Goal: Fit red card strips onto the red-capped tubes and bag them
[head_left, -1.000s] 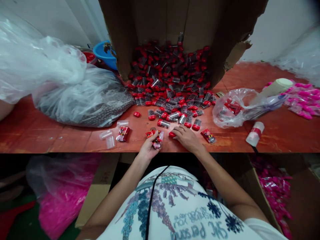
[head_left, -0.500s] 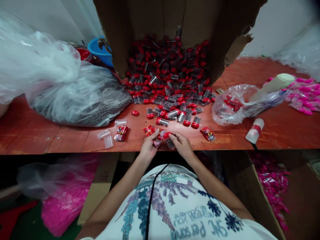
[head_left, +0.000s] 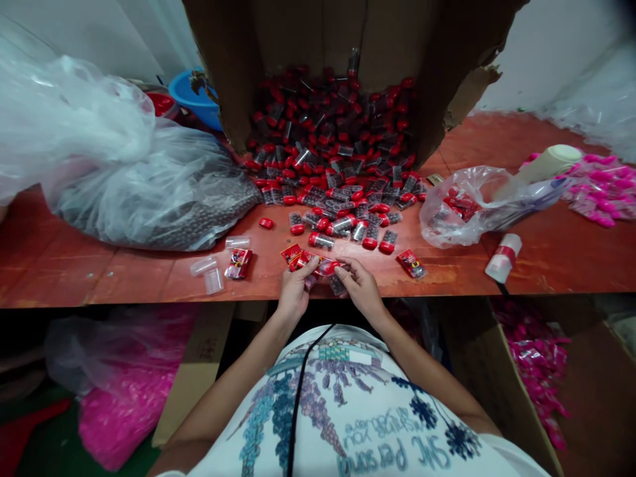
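My left hand (head_left: pixel 295 286) is closed on a small red printed packet (head_left: pixel 309 257) with clear plastic, near the front edge of the table. My right hand (head_left: pixel 361 286) pinches a red-capped clear tube (head_left: pixel 328 267) against the packet. The cap seems to lie at or inside the packet's plastic; exactly how far in, I cannot tell. Another clear tube with dark beads (head_left: pixel 336 285) lies below my right fingertips. Left of my hands are a red packet (head_left: pixel 239 264) and empty clear tubes (head_left: pixel 213 281). To the right rests another red packet (head_left: pixel 411 263) with a bead-filled tube showing.
A heap of red-capped bead tubes (head_left: pixel 342 165) spills from a torn cardboard box (head_left: pixel 233 86). Left stands a large clear bag of dark beads (head_left: pixel 163 185). Right are a clear bag of red packets (head_left: pixel 447 218), a plastic roll (head_left: pixel 503 258) and pink pieces (head_left: pixel 603 192).
The red cap has shifted slightly left into or against the packet, and the packet has spread out toward my right fingers. The view has moved a little.
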The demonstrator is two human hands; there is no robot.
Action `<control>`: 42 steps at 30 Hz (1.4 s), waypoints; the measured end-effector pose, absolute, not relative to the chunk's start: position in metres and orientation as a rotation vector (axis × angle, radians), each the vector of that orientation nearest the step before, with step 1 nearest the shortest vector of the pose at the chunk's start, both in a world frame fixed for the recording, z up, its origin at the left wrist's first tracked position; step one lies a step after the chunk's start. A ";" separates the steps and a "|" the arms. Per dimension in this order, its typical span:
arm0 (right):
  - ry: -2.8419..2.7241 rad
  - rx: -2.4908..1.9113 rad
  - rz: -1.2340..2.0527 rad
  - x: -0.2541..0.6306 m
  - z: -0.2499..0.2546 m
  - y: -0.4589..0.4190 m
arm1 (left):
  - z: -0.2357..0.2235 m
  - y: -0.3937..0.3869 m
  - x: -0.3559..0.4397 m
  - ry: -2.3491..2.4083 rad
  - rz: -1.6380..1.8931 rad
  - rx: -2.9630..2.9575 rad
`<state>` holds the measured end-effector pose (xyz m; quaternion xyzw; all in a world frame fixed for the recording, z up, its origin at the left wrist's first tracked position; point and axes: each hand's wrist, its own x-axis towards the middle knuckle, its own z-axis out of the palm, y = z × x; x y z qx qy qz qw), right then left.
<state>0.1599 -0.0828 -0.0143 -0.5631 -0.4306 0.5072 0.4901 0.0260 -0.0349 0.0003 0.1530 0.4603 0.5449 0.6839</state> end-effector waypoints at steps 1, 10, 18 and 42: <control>-1.027 -1.350 1.253 0.159 -0.014 -0.083 | 0.001 -0.036 0.026 1.039 1.230 0.377; -0.964 -1.327 1.236 0.157 -0.011 -0.086 | 0.006 -0.042 0.025 1.021 1.176 0.651; -1.024 -1.297 1.127 0.160 -0.005 -0.086 | 0.006 -0.049 0.028 1.032 1.185 0.736; -1.071 -1.180 1.170 0.165 -0.013 -0.089 | 0.007 -0.051 0.025 0.985 1.009 0.751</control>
